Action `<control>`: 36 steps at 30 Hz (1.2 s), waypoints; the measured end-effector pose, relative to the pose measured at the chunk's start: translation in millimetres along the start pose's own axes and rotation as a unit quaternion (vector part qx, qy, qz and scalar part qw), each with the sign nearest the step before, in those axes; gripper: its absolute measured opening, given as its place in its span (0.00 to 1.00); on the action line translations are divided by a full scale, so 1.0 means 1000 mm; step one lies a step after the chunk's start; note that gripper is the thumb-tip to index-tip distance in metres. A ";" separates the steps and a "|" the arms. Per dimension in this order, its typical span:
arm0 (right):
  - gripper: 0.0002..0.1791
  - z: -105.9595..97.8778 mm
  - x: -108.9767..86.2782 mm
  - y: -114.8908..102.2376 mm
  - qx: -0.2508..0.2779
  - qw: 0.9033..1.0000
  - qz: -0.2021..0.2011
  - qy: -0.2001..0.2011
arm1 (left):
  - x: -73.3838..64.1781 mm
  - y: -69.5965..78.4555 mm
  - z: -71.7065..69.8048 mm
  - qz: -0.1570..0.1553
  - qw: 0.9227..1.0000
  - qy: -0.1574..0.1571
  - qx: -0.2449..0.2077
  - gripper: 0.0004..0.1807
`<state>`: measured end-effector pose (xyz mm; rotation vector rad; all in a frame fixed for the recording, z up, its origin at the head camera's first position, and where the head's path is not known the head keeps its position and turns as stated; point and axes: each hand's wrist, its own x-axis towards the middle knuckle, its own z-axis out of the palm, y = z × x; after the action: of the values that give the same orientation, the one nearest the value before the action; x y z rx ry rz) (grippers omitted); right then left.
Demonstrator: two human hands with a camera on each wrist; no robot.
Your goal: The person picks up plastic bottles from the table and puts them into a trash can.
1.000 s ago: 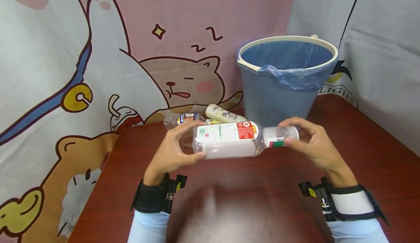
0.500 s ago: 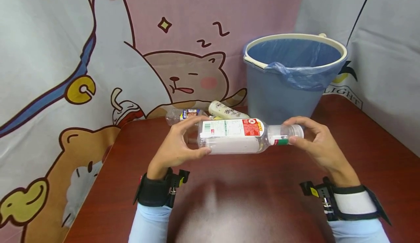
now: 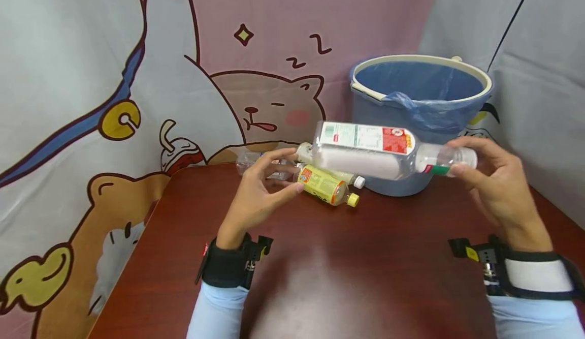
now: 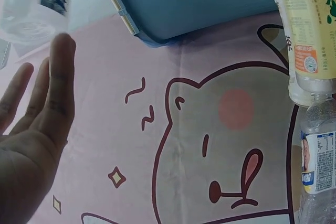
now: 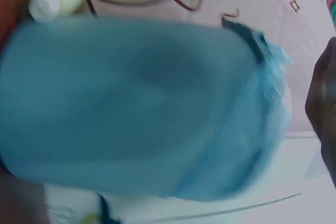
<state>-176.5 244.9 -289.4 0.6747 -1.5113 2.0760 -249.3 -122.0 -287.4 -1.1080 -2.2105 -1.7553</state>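
Observation:
A clear plastic bottle [image 3: 361, 151] with a white and red label lies sideways in the air, in front of the bucket in the head view. My right hand [image 3: 502, 186] pinches it by the capped neck end. To the left of its base, my left hand [image 3: 256, 196] is apart from it, fingers loosely spread around nothing. Beyond that hand a yellow-labelled bottle [image 3: 322, 185] rests on the table. In the left wrist view, the held bottle [image 4: 26, 9] hangs beyond the fingertips. The right wrist view catches only part of the right hand [image 5: 323, 103].
A blue bucket [image 3: 448, 123] lined with a blue plastic bag stands at the back right. Left of it on the table [image 3: 365, 268] lie a cream bottle [image 3: 305, 152] with a white cap and a clear bottle [image 3: 247, 162] with a blue label. A cartoon-print cloth [image 3: 283, 110] hangs behind.
My left hand has let go of the clear bottle's base. My right hand has carried the bottle up and to the right, uncovering the yellow-labelled bottle behind it.

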 end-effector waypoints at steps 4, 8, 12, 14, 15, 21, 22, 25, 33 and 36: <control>0.19 -0.013 0.034 -0.029 -0.010 0.999 -0.023 0.041 | 0.003 -0.003 0.002 0.000 1.000 0.017 0.006 0.29; 0.17 -0.022 0.072 -0.056 -0.110 0.991 -0.028 0.070 | 0.005 -0.006 0.004 0.006 1.000 0.023 0.011 0.26; 0.18 -0.028 0.103 -0.076 -0.299 0.950 0.013 0.091 | 0.005 -0.010 0.005 0.012 0.999 0.022 0.021 0.25; 0.20 -0.030 0.114 -0.082 -0.381 0.919 0.048 0.092 | 0.005 -0.012 0.006 0.013 0.999 0.023 0.024 0.24; 0.20 -0.030 0.118 -0.084 -0.424 0.899 0.070 0.091 | 0.005 -0.012 0.006 0.013 0.999 0.023 0.026 0.24; 0.28 -0.032 0.138 -0.079 -0.595 0.785 0.168 0.048 | 0.006 -0.014 0.008 0.016 0.998 0.020 0.062 0.24; 0.30 -0.031 0.140 -0.075 -0.614 0.767 0.180 0.039 | 0.006 -0.015 0.008 0.016 0.997 0.018 0.073 0.24; 0.37 -0.028 0.145 -0.063 -0.661 0.721 0.209 -0.002 | 0.007 -0.017 0.008 0.013 0.994 0.010 0.107 0.25; 0.35 -0.022 0.149 -0.037 -0.696 0.683 0.195 -0.102 | 0.007 -0.018 0.007 -0.002 0.993 -0.010 0.120 0.25; 0.34 -0.020 0.150 -0.031 -0.698 0.678 0.188 -0.130 | 0.007 -0.019 0.006 -0.004 0.992 -0.010 0.125 0.25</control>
<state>-273.2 286.2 -176.0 -0.0194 -2.8687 0.4161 -263.6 -115.0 -300.9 -1.0656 -2.3672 -1.4238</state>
